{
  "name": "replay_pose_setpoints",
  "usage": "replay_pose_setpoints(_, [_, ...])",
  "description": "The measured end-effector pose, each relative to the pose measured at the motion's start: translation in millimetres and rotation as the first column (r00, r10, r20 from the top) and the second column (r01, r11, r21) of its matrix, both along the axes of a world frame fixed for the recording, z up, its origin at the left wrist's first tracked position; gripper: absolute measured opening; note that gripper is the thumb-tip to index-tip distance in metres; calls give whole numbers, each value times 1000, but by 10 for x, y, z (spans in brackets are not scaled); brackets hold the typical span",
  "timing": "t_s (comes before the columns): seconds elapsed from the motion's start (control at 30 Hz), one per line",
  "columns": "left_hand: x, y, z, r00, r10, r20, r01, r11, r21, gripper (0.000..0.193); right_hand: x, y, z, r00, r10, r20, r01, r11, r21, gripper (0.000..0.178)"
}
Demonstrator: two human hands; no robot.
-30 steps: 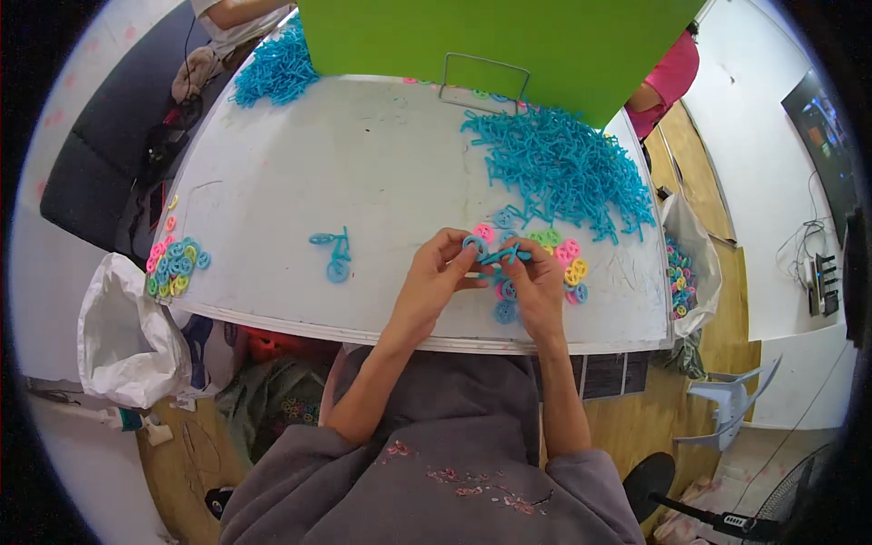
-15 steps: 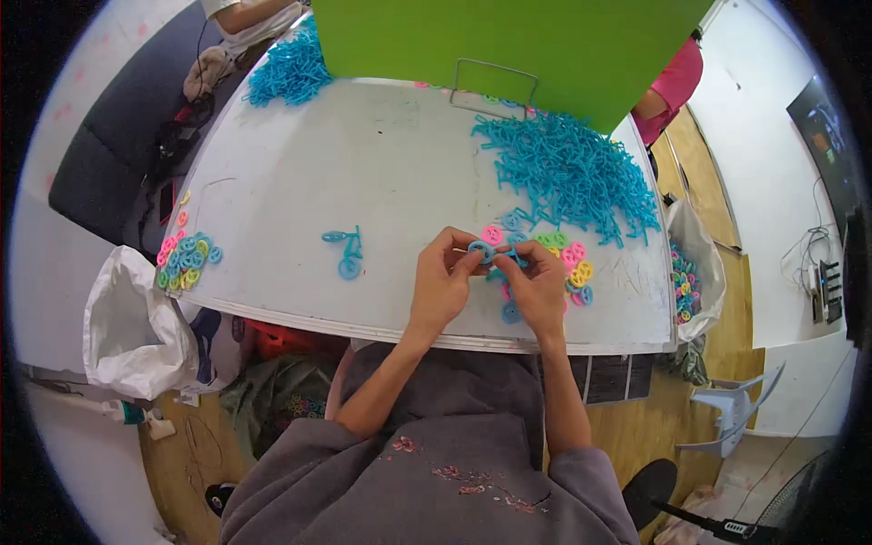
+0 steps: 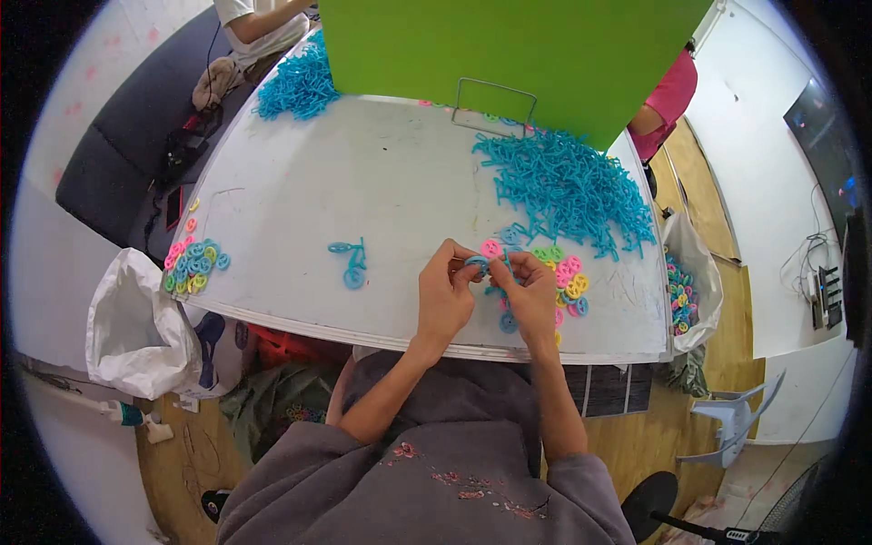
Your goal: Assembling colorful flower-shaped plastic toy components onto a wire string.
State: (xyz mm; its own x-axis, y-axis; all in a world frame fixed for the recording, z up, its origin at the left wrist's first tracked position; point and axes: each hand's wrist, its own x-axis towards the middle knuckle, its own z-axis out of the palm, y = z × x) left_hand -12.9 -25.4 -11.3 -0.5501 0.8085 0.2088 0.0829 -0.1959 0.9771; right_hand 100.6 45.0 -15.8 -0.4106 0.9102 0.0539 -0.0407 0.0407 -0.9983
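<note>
My left hand point(image 3: 442, 298) is closed, pinching a small blue plastic wheel point(image 3: 477, 263) between thumb and fingertips. Close beside it, my right hand point(image 3: 534, 300) grips a blue plastic frame piece point(image 3: 509, 262), partly covered by the fingers. The wheel and the frame piece meet or nearly meet; the fingers hide the joint. Around my right hand lie loose pink, green, yellow and blue wheels point(image 3: 568, 270). Left of my hands, a blue frame with wheels point(image 3: 353, 263) rests on the white table point(image 3: 300, 182).
A big heap of blue frame pieces point(image 3: 572, 186) lies at the right, another heap point(image 3: 298, 84) far left. Coloured wheels point(image 3: 196, 263) sit at the left edge. A green panel point(image 3: 509, 54) stands across the back. White sacks point(image 3: 136, 336) flank the table; two other people sit beyond.
The blue wheel in my left hand has tilted from nearly face-on to a slant. Both hands stay together, and the whole view has shifted slightly.
</note>
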Motion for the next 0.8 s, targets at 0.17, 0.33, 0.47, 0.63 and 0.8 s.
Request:
replay_pose_setpoints(0.17, [-4,29,8,996,41,-75,-40,999,15,11,-1,32,57,997,17,75,-18,1000,3,27])
replay_pose_setpoints(0.33, [-50,30,60,964,92,-251,-72,994,88,12,-8,20,106,998,18,-53,-26,989,-144,32])
replay_pose_setpoints(0.47, [-142,12,104,998,-38,56,36,998,46,17,6,16,132,990,104,-95,-95,992,88,26])
replay_pose_setpoints(0.63, [-184,11,53,990,-101,100,98,994,40,22,-9,-39,232,965,-127,230,-21,834,551,16])
replay_pose_setpoints(0.8, [-87,4,98,998,-10,57,6,998,68,21,-10,-52,195,965,-115,237,-11,882,471,17])
